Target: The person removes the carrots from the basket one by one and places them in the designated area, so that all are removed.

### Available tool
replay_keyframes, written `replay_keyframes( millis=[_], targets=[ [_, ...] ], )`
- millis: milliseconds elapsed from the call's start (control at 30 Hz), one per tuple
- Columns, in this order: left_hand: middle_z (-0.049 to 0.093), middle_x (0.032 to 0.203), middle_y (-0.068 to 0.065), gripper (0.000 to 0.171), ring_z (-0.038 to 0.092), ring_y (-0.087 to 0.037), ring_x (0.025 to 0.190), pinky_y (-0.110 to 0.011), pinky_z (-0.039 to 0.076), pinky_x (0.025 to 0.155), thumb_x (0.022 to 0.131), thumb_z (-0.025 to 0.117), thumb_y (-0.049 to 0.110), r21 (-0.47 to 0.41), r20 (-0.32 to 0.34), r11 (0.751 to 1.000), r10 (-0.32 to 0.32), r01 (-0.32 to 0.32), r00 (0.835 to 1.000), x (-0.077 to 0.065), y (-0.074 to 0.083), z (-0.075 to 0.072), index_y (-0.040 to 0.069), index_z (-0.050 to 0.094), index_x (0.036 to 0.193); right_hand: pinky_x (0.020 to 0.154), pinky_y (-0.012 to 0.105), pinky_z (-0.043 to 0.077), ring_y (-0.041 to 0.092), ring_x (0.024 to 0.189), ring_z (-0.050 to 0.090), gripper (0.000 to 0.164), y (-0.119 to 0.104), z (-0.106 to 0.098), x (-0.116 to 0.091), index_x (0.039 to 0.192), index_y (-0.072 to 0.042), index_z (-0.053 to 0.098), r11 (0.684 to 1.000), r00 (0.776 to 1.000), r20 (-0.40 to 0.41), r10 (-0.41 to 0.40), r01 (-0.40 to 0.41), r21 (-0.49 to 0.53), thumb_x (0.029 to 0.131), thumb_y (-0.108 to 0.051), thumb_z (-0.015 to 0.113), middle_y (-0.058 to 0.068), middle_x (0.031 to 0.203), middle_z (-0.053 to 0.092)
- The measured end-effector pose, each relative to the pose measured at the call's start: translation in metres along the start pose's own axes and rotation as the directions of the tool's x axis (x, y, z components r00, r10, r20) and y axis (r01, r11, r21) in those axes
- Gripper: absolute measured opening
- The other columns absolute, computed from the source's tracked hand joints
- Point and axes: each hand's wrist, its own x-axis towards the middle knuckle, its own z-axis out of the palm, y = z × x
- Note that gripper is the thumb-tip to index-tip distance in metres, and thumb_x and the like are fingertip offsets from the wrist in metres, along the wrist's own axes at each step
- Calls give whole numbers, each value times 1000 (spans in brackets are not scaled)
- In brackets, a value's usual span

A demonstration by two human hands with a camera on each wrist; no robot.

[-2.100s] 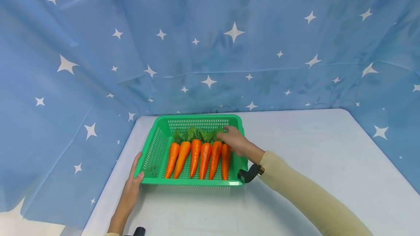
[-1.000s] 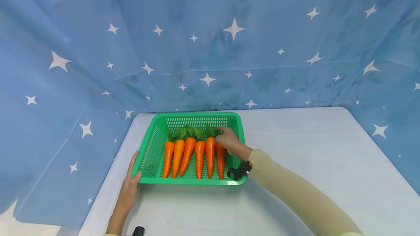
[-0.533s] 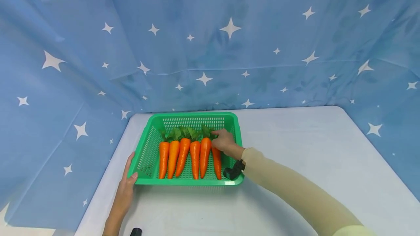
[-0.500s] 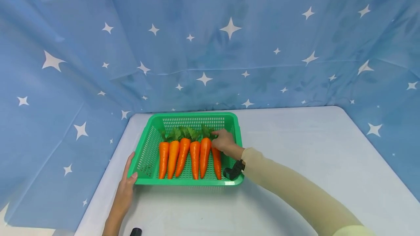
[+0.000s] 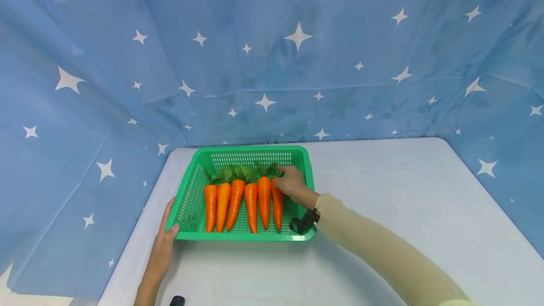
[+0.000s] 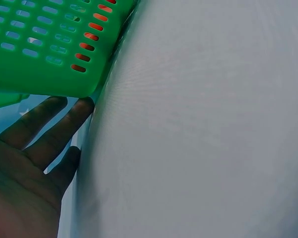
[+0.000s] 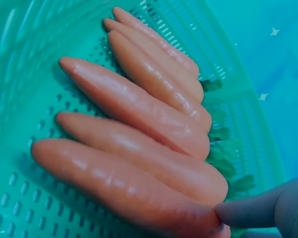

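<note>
A green plastic basket [image 5: 238, 235] holds a row of several orange carrots [image 5: 251, 204] with their green leafy tops [image 5: 238, 174] toward the back wall. At its front left corner, my left hand [image 5: 161, 249] holds the rim, thumb on top and a finger along the left side. In the left wrist view the lower fingers reach up to the basket's underside. My right hand [image 5: 293, 183] is inside the basket and pinches the top of the rightmost carrot [image 5: 277, 207]. In the right wrist view its thumb presses on that carrot's [image 7: 119, 186] thick end; the other fingers are mostly hidden.
The basket stands on a white table [image 5: 382, 192], near its back left corner. Behind and left hangs a blue cloth [image 5: 340, 60] with white stars. A black camera mount [image 5: 302, 223] on the right wrist hangs over the basket's front right corner.
My right hand has moved left inside the basket, and the rightmost carrot has shifted left with it, closer to its neighbour. The left hand stays at the corner. The head view has shifted slightly.
</note>
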Motion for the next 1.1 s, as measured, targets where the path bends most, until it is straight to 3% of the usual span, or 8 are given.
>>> replay_keyframes(
  millis=[67, 167, 233, 333, 467, 633, 767, 1100],
  targets=[
    [7, 179, -7, 67, 6, -43, 160, -77, 6, 118, 111, 34, 34, -1, -2, 1000, 2, -2, 1000, 0, 0, 0, 20, 16, 174, 50, 30, 25, 14, 50, 19, 74, 0, -1, 1, 156, -1, 54, 1000, 1000, -1, -7, 7, 10, 84, 17, 59, 6, 55, 47],
    [7, 179, -8, 67, 5, -42, 160, -75, 6, 118, 111, 34, 33, -8, 0, 1000, 1, -1, 1000, 1, 1, 1, 21, 16, 174, 49, 29, 25, 13, 49, 19, 74, -1, -2, 0, 155, -2, 56, 1000, 1000, -16, -17, 18, 20, 83, 15, 60, 4, 55, 50],
    [7, 179, -8, 67, 5, -42, 160, -76, 6, 118, 111, 34, 33, -9, 1, 1000, 5, -5, 1000, 1, 2, 1, 21, 16, 174, 50, 30, 26, 14, 49, 20, 70, -1, -3, 0, 152, -2, 60, 999, 999, -35, -23, 24, 25, 84, 14, 61, 14, 59, 55],
    [7, 179, -7, 67, 5, -43, 160, -78, 6, 117, 111, 34, 34, -5, 4, 1000, 10, -10, 1000, 1, 1, 1, 22, 16, 174, 53, 30, 33, 15, 51, 31, 60, -2, -3, -1, 145, -2, 67, 999, 997, -63, -39, 40, 22, 86, 10, 65, 23, 91, 73],
    [7, 179, -6, 66, 3, -43, 160, -83, 4, 113, 111, 33, 34, 0, 3, 1000, 17, -17, 1000, 1, 0, 0, 25, 18, 174, 61, 30, 44, 17, 64, 54, 46, -3, -3, -3, 135, 3, 73, 997, 993, -86, -79, 81, 14, 89, 6, 68, 21, 133, 71],
    [7, 179, -6, 65, 2, -42, 161, -83, 3, 113, 111, 33, 32, -3, 2, 1000, 25, -25, 1000, 1, 0, -1, 26, 18, 174, 63, 31, 47, 23, 74, 65, 40, -6, -3, -7, 130, 5, 74, 994, 990, -97, -105, 107, 15, 90, 3, 70, 21, 129, 73],
    [6, 179, -6, 65, 1, -42, 161, -83, 2, 113, 111, 33, 32, -5, 2, 1000, 17, -17, 1000, 2, 2, -1, 25, 17, 174, 72, 35, 57, 30, 94, 73, 38, -11, -7, -12, 130, 6, 74, 991, 987, -96, -131, 133, 8, 92, 0, 72, 21, 128, 73],
    [5, 179, -6, 65, 0, -39, 161, -82, 1, 115, 112, 33, 31, -16, 15, 1000, -3, 4, 1000, -2, 3, -2, 25, 15, 174, 96, 50, 56, 36, 122, 66, 37, -15, -22, -20, 132, 2, 75, 986, 994, -31, -101, 105, 134, 96, -6, 75, 17, 135, 71]
  ],
)
